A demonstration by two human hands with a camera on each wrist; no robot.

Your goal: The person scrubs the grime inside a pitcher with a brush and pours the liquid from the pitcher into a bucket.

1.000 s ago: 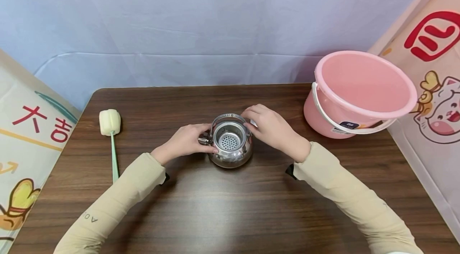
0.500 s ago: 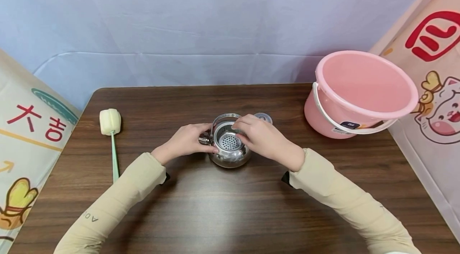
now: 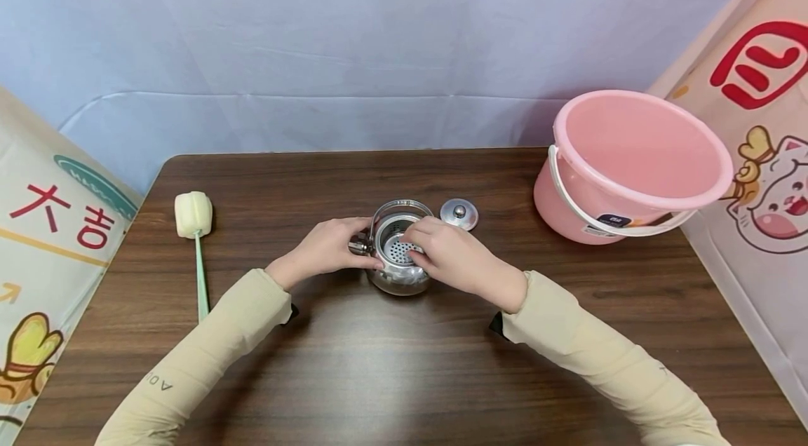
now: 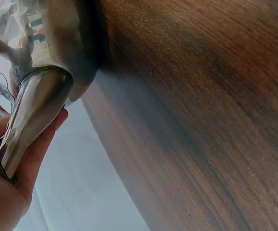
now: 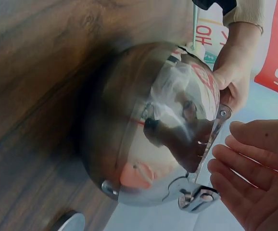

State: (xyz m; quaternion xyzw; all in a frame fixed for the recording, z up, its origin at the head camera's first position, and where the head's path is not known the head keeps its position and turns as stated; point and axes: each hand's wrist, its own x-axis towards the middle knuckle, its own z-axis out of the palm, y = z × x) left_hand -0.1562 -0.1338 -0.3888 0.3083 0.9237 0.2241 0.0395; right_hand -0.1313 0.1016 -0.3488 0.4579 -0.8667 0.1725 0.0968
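A shiny stainless steel teapot [image 3: 399,282] stands upright on the table, its lid off and its arched handle raised. Inside its mouth sits a strainer [image 3: 396,249] with a perforated bottom. My left hand [image 3: 325,247] holds the teapot from the left, thumb and fingers either side of the spout [image 4: 38,113]. Over the mouth is my right hand [image 3: 457,254], fingertips at the strainer's right side. In the right wrist view its thumb and slightly bent fingers [image 5: 245,168] are apart; whether they touch the strainer is hidden. The round lid [image 3: 459,213], knob up, lies behind the right hand.
A pink bucket [image 3: 640,144] with a white handle stands at the back right. On the left lies a sponge brush [image 3: 193,214] with a green handle, partly under the left sleeve. The dark wooden table [image 3: 379,376] meets a pale cloth wall at the back.
My right hand has let go of the lid, leaving it right of the teapot, and has moved left over the teapot's mouth. The left hand keeps its place.
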